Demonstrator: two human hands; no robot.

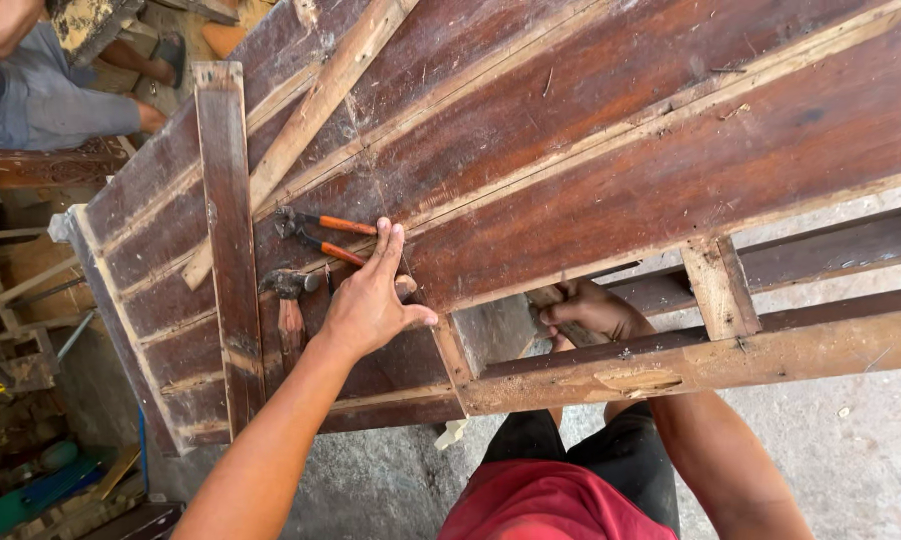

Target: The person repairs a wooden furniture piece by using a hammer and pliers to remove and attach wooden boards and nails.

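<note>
The left hand (370,300) lies spread flat on the wooden panel (570,130) at frame centre; the right hand (590,310) grips its lower rail from beneath. Panel looks heavy, stiff, best held by its rails.

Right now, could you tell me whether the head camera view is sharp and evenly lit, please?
Head view: mostly sharp, soft daylight, no glare; the straight panel edges bow from wide-angle distortion; the right hand sits in shade under the panel; the left hand and pliers are clear.

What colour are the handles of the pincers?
Orange, on the pincers beside the left hand; head view.
</note>
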